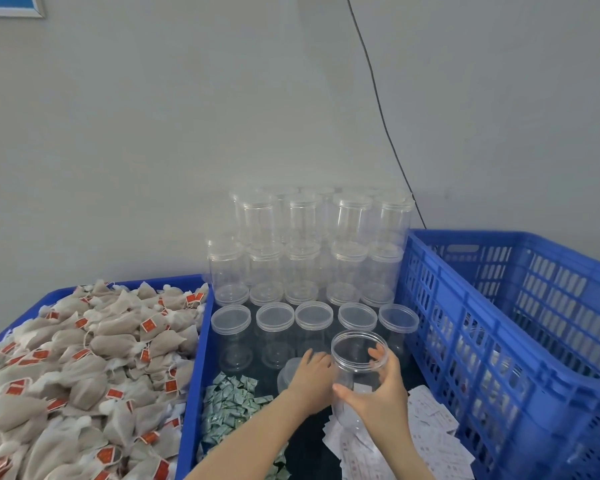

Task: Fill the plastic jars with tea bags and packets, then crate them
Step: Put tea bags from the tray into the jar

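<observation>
Clear cylindrical open jar (359,368) gripped by right hand (378,393) near centre, round lid (288,375) touched by left hand (312,372), fingers hidden, lidded jars (309,244) stacked far, fabric tea bags (84,358) heaped left, slatted blue crate (516,323) right, green packets (229,403) near.

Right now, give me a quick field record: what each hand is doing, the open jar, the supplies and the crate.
right hand: grips the open jar
left hand: on a lid beside the jar, grip unclear
open jar: clear, lid off, no tea bags inside
tea bags: heaped in the tray on the left
green packets: piled near the left forearm
capped jars: stacked against the wall
blue crate: on the right
</observation>
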Available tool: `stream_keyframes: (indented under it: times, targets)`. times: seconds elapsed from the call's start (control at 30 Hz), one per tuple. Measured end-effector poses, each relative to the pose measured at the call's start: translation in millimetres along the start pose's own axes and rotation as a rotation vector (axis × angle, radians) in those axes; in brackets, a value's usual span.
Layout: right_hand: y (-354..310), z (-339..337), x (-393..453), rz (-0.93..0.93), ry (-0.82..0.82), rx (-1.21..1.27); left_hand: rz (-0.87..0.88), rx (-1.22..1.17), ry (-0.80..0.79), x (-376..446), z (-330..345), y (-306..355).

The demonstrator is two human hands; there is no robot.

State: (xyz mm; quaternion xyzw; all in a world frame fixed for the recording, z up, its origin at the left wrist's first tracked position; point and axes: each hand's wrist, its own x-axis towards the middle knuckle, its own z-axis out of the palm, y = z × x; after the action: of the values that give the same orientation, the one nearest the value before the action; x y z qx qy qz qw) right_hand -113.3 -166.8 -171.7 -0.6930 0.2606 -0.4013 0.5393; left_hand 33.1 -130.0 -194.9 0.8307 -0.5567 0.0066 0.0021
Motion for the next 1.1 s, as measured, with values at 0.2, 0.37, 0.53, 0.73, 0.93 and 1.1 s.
stream_keyframes:
  times: [0.2,0.37,0.53,0.73,0.93,1.1]
  targets:
    - [-2,-1,6,0.01,0.01,0.003,0.038,-0.01,0.027,-3,-1,1]
    - [-5,-5,6,0.026,0.018,-0.005,0.046,0.029,0.019,-7,3,-1]
    - [-4,-7,6,0.028,0.01,-0.018,0.057,0.062,0.008,-13,-2,-5]
    - [-18,15,5,-0.003,-0.058,-0.011,0.017,0.05,0.044,-35,-45,-32]
    - [-30,50,-7,-0.027,-0.172,-0.032,-0.084,-0.01,0.23,-81,-79,-79]
    - [-32,70,-25,-0.052,-0.301,-0.021,-0.45,-0.013,0.564,-120,-90,-138]
